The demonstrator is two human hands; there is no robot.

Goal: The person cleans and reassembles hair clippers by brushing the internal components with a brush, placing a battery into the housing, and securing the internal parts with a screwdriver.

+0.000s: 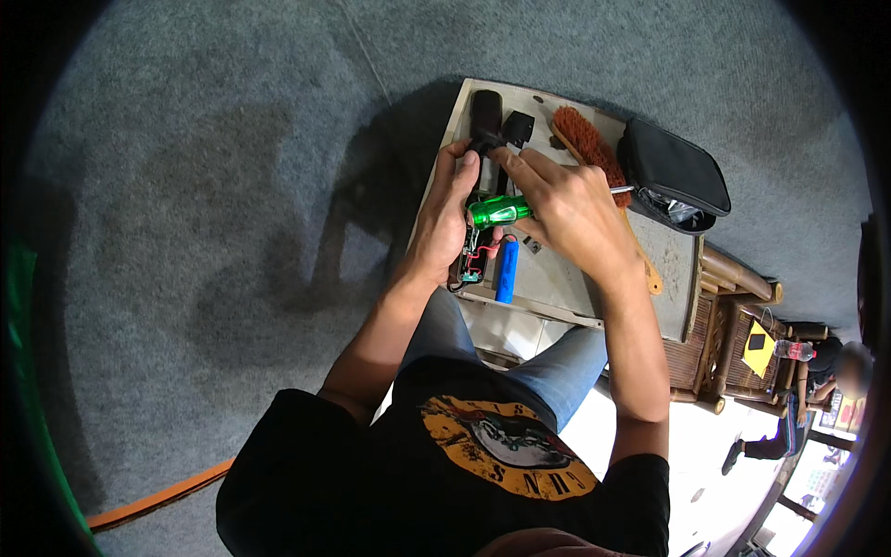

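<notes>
My left hand (440, 230) is wrapped round an opened black handheld device (456, 275), whose exact kind I cannot make out. Inside it a green circuit board (471, 276) and red wires (480, 249) are exposed. A blue cylindrical battery (507, 271) lies beside the device, close to the wires. My right hand (574, 209) is closed on a screwdriver with a clear green handle (499, 212), its metal shank pointing right, away from the device. The right thumb and forefinger touch a dark part (484, 142) at the device's far end.
On the light table (670, 249) lie a dark rounded piece (485, 110), a small black part (519, 127), a metal bit (532, 244) and a red-bristled brush (590, 139). An open black zip case (673, 167) sits at the right edge. Bamboo furniture (691, 348) and another person (796, 408) are farther right.
</notes>
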